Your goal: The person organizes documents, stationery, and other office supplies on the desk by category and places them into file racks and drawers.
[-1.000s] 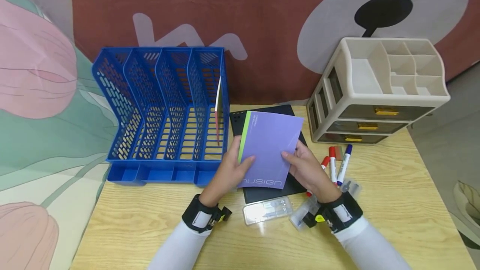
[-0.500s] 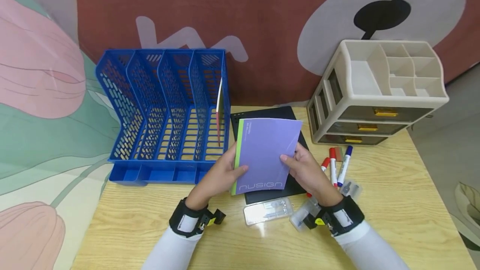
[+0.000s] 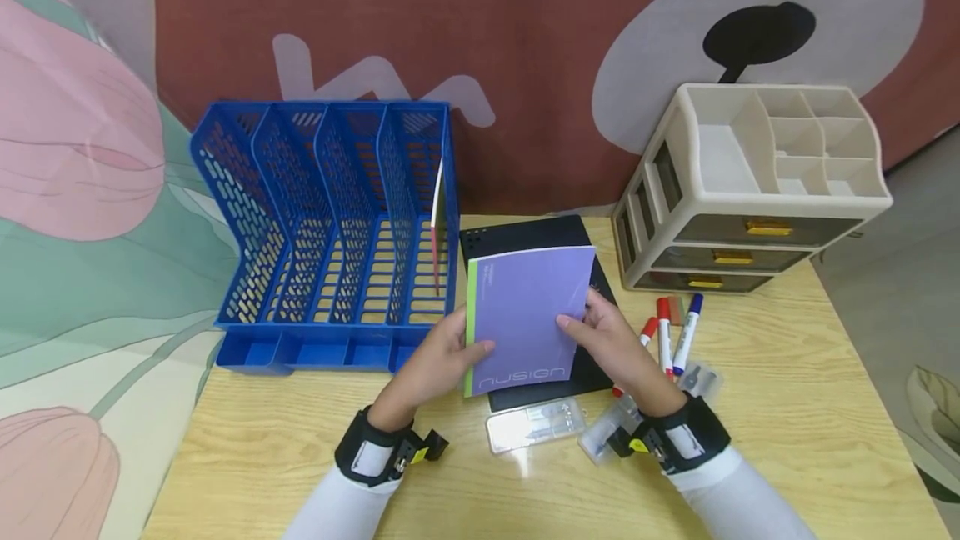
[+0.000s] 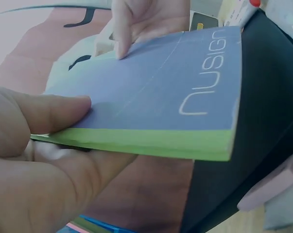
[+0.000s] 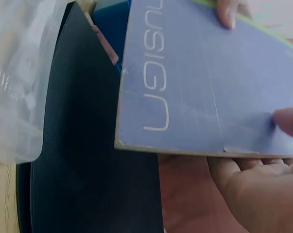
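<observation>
A purple notebook (image 3: 528,315) with a green spine strip is held up by both hands above a black folder (image 3: 555,232). My left hand (image 3: 438,357) grips its spine side, thumb on the cover and fingers underneath, as the left wrist view shows on the notebook (image 4: 151,87). On the opposite edge, my right hand (image 3: 611,344) pinches it the same way, thumb on top; in the right wrist view the fingers lie below the notebook (image 5: 195,82). The notebook hides much of the black folder.
A blue file rack (image 3: 330,323) stands at left with a thin booklet (image 3: 437,227) in its right slot. At right is a cream drawer organizer (image 3: 795,198). Red and blue markers (image 3: 687,332) and clear plastic boxes (image 3: 536,425) lie near the right hand and front.
The notebook has come slightly lower and nearer, and turned a little. My left hand has shifted left and down along with it; the right hand has barely moved. Both keep their grip.
</observation>
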Demonstrator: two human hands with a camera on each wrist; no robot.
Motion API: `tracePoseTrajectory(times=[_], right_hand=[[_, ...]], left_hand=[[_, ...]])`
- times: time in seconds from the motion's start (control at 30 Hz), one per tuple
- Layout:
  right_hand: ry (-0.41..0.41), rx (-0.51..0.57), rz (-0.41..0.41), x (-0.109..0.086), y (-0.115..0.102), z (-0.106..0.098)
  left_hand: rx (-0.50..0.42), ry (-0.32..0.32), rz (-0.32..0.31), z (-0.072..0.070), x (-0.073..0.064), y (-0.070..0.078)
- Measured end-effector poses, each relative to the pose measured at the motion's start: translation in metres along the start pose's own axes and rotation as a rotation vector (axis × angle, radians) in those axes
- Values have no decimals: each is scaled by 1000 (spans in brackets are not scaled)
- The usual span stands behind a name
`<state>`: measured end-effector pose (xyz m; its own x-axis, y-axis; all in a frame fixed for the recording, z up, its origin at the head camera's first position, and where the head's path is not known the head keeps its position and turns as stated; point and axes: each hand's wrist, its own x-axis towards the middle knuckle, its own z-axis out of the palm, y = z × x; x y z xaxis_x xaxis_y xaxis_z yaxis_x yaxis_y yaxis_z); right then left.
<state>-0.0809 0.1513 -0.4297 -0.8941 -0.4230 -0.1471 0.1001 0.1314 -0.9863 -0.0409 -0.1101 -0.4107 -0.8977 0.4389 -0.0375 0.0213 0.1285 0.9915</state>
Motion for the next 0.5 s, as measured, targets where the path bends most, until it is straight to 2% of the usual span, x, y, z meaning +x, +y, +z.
tracePoseTrajectory(times=[0.13,0.27,0.33,0.4,0.5], right_hand=[[32,-26,-55,-3,-1,0],[11,9,-189,-4,0,-2],[-2,-9,-255,-5,2,-5],[7,-88,-298,-7,3,-10],[72,-343,-337,-12,6,-18]], left_hand=[[107,77,45,2,-10,6],[238,178,101,-2,-19,15],[282,208,121,-5,-22,20],[312,235,142,-9,-25,25],[339,266,158,-14,-31,31]])
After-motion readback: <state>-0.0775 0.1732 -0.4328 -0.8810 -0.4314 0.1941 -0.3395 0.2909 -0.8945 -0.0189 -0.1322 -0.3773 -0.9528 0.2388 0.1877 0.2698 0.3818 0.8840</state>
